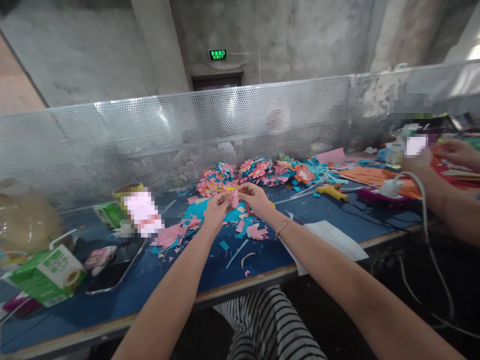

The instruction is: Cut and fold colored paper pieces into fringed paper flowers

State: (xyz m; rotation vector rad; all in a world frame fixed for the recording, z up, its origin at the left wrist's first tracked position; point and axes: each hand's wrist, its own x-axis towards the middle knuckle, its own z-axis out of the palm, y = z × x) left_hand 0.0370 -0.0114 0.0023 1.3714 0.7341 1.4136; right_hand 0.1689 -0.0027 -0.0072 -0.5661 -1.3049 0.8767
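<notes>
Over the blue table, my left hand [216,212] and my right hand [257,199] meet with their fingertips close together. Between them is a small pink paper piece [234,200], pinched by both hands. Its exact shape is partly covered by my fingers. Just behind lies a heap of pink and blue paper flowers [217,179]. Beneath my hands are blue paper [195,210] and pink paper scraps [170,235]. A red ring-shaped thing [250,211] shows by my right hand, partly hidden by it.
A yellow glue gun [332,192] lies right of my hands, its cord trailing over the table. A white sheet [330,240] overhangs the front edge. At left are a phone [112,275] and a green carton [50,275]. Another person's arm [442,185] reaches in at right. A perforated metal screen [150,135] stands behind.
</notes>
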